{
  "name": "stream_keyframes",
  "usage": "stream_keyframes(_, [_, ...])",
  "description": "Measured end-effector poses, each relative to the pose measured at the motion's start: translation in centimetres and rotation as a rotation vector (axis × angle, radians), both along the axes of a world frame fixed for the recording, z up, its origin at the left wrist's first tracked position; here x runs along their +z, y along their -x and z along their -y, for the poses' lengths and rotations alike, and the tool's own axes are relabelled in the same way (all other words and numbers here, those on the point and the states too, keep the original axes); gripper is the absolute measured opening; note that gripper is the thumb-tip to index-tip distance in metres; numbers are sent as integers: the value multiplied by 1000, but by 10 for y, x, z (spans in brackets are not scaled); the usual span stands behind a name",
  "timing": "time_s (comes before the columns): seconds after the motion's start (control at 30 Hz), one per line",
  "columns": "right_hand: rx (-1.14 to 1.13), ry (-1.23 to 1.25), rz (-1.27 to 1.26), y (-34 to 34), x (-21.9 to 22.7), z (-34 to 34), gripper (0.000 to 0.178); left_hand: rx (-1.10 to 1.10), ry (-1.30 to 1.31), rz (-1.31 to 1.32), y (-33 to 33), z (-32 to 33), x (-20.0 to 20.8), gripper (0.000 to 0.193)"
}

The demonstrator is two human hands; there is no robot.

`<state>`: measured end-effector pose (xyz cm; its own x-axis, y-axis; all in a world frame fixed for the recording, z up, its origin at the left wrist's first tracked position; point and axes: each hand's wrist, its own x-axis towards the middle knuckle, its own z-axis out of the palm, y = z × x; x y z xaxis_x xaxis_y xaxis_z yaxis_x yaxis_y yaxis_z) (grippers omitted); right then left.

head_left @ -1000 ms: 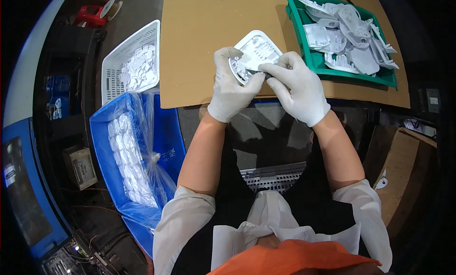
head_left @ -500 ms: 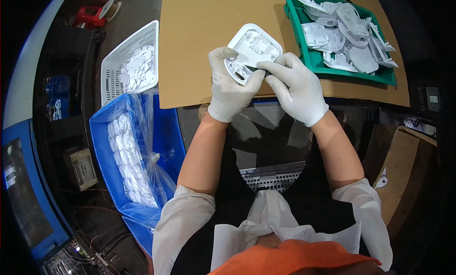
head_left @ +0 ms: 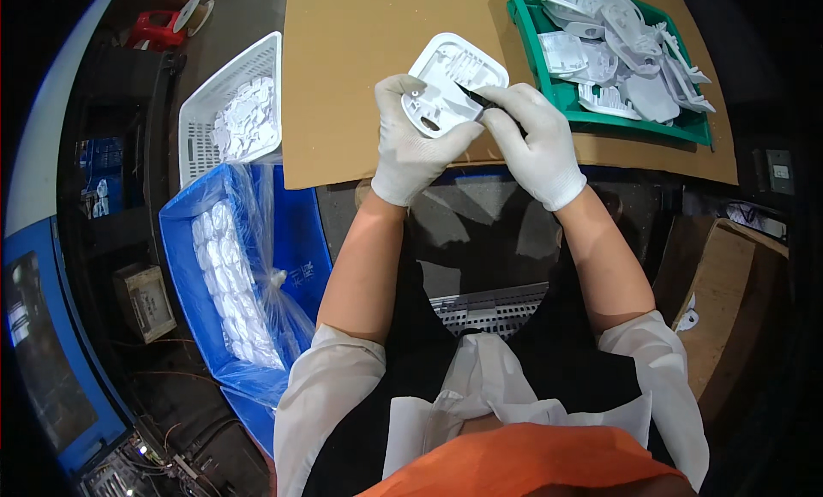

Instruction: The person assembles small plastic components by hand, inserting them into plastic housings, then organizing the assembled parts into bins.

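Above the table's near edge, my gloved left hand (head_left: 410,145) grips a white plastic housing (head_left: 454,64) by its left and lower sides. The housing has rounded corners, moulded ribs at its far end and a dark oval opening at its near end. My gloved right hand (head_left: 533,137) is closed round a thin dark trimming knife (head_left: 491,102), most of its handle hidden by the fingers. The knife's dark tip reaches over the right side of the housing. Whether it touches the plastic I cannot tell.
A green tray (head_left: 533,60) of white plastic parts stands at the table's right. Brown cardboard (head_left: 343,94) covers the table. To the left are a white basket (head_left: 199,111) of small white pieces and a blue bin (head_left: 184,210) holding bagged parts. A wooden box (head_left: 729,300) stands lower right.
The housing has turned slightly in my left hand, showing its near-end opening more plainly. The knife has shifted to the housing's right side, and my right fingers have drawn back a little.
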<state>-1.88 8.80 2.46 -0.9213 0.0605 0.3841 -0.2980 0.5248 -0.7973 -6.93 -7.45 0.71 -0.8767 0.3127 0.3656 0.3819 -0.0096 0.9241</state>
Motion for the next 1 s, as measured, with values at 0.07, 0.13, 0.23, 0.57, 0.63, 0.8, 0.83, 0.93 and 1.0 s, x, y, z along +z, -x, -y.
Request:
stream_keyframes(0.07, [1,23,8,-1,0,1,25,-53,-59,71,1,-1,-3,64])
stream_keyframes(0.13, [20,90,12,-1,-2,4,29,-62,-39,115,-2,-2,0,64])
stream_keyframes(0.23, [152,-5,57,-3,0,9,33,-60,75,58,0,1,-7,64])
stream_keyframes(0.57, [-39,235,263,2,-12,16,23,-68,310,-197,-3,-3,-22,63])
stream_keyframes(0.63, [-37,221,288,3,-12,15,22,-63,350,-209,-1,-1,-25,63])
stream_keyframes(0.8, [-18,158,282,2,-10,15,22,-113,306,-152,-5,1,-19,64])
stream_keyframes(0.83, [-12,152,283,1,-10,15,22,-111,304,-154,-6,2,-20,64])
stream_keyframes(0.93, [6,74,292,-2,-9,12,24,-174,212,28,-10,3,-18,65])
stream_keyframes(1.0, [16,2,302,-3,-10,10,25,-141,288,2,-13,4,-12,65])
